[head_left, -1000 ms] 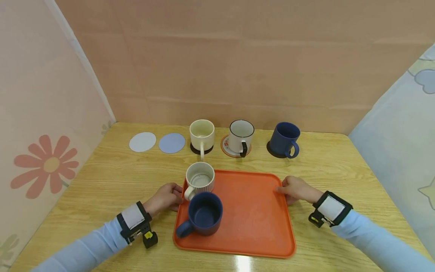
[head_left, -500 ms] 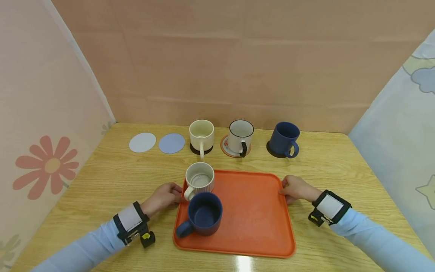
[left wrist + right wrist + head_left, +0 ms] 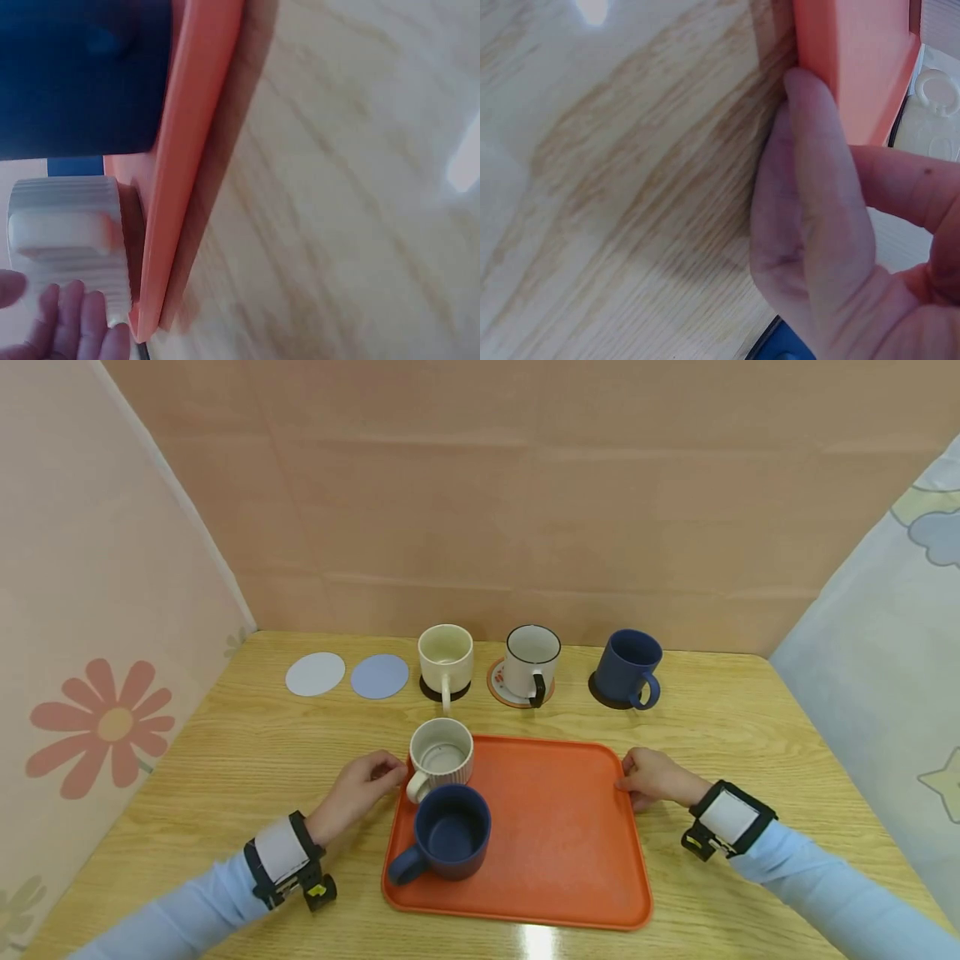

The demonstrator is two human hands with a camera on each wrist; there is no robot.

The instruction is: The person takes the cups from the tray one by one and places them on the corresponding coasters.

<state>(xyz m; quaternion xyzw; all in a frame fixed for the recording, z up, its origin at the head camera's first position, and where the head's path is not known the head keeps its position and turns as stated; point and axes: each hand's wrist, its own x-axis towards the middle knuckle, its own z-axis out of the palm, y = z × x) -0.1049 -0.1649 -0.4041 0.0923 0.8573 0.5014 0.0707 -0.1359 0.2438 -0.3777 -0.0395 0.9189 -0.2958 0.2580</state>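
Observation:
An orange-red tray (image 3: 555, 835) lies on the wooden table. On its left side stand a ribbed off-white cup (image 3: 442, 752) at the back and a dark blue mug (image 3: 452, 832) in front, both with handles toward the left. Beside the tray's back left rim, close to the ribbed cup, is my left hand (image 3: 363, 793), holding nothing; the left wrist view shows its loosely bent fingers (image 3: 71, 322) in front of the cup. My right hand (image 3: 656, 777) grips the tray's right rim, its thumb on the inner side and fingers (image 3: 817, 172) against the outside.
Along the back stand a cream mug (image 3: 446, 656), a white mug with a black handle (image 3: 531, 656) and a blue mug (image 3: 630, 664), each on a coaster. To their left lie a white disc (image 3: 315, 673) and a pale blue disc (image 3: 379, 676). A backdrop rises behind.
My left hand has come off the tray's left rim and shifted slightly up, closer to the ribbed cup. My right hand stays at the right rim. The tray and cups keep their places.

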